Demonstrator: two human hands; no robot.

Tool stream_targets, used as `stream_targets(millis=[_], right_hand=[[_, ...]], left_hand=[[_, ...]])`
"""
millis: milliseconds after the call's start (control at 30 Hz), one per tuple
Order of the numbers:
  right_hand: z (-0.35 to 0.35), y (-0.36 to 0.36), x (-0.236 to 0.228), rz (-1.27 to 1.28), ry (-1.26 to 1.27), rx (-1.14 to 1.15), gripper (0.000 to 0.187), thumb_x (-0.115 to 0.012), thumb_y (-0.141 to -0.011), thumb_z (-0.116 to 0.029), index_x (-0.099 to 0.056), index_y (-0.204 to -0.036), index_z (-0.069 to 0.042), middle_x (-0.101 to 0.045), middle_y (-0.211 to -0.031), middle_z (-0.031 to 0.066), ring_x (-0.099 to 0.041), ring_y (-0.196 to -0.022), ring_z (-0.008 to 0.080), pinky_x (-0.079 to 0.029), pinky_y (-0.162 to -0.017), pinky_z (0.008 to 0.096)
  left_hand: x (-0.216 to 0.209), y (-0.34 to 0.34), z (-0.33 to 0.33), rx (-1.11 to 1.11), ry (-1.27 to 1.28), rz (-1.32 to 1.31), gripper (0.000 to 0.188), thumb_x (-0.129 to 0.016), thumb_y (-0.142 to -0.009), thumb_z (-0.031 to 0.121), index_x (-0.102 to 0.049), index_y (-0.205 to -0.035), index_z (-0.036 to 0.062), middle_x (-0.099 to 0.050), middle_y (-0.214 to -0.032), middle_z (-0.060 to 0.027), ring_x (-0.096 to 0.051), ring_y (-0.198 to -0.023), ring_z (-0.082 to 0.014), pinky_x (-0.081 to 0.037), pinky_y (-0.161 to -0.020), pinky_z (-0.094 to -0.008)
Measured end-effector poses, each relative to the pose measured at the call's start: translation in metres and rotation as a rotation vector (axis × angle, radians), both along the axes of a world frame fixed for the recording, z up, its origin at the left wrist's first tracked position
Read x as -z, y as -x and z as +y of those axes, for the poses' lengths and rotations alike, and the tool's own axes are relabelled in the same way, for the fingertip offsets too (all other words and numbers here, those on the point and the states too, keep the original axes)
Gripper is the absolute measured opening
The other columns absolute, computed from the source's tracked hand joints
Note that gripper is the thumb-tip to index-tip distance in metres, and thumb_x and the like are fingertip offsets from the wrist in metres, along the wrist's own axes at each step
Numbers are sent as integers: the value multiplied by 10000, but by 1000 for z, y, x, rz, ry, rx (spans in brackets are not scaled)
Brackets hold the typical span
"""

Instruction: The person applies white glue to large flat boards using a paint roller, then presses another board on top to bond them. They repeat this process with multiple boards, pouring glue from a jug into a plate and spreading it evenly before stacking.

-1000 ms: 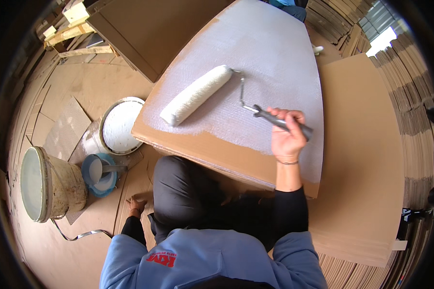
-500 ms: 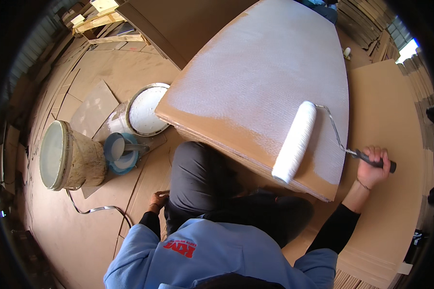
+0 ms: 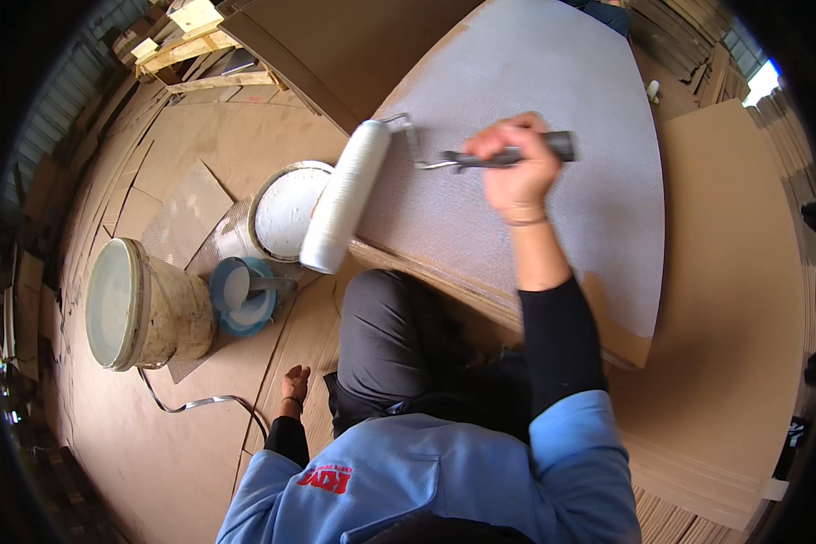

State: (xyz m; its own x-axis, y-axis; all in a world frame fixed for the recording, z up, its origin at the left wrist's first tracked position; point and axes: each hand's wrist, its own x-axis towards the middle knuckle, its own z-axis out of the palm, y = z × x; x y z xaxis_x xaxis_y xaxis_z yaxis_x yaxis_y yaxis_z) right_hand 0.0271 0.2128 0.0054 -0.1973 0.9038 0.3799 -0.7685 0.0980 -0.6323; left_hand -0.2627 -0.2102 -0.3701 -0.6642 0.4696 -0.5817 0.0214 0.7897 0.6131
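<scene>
My right hand (image 3: 519, 163) is closed around the dark handle of a paint roller (image 3: 344, 198), held over the top of a stack of brown cardboard sheets (image 3: 526, 109). The roller's white sleeve lies at the stack's near left corner, its lower end sticking out past the edge. A wet, whitish coating covers most of the top sheet; brown strips show along the near and left edges. Down beside my left knee, my left hand (image 3: 295, 383) hangs with loose, parted fingers and nothing in it.
To the left stand a stained bucket (image 3: 168, 313) of whitish liquid, a blue bowl (image 3: 247, 317) with a scoop in it, and a tipped white bucket (image 3: 290, 210). A metal strap (image 3: 195, 400) curls on the cardboard floor. More cardboard (image 3: 725, 272) lies at right.
My right hand has carried the roller leftward from the stack's near right part to its left corner. My left hand has come away from my leg.
</scene>
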Motion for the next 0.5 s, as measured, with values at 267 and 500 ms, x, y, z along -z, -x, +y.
stream_targets(millis=[267, 500], right_hand=[[-9, -182, -48, -117, 109, 221, 173, -534, -741, -193, -408, -630, -150, -399, -553, -5, -375, -516, 144, -338, -578, 334], [-19, -83, 7, 21, 98, 277, 101, -516, -755, -133, -471, -669, -106, -472, -544, 54, -489, -528, 236, -463, -640, 451]], left_hand=[[3, 6, -9, -88, 23, -70, 557, -672, -817, 300, -554, -1221, -65, -663, -1070, -177, -662, -872, -218, -520, -782, -329], [-14, 26, 20, -46, -22, -111, 575, -649, -840, 286, -500, -1270, -66, -608, -1174, -192, -643, -946, -242, -527, -782, -336]])
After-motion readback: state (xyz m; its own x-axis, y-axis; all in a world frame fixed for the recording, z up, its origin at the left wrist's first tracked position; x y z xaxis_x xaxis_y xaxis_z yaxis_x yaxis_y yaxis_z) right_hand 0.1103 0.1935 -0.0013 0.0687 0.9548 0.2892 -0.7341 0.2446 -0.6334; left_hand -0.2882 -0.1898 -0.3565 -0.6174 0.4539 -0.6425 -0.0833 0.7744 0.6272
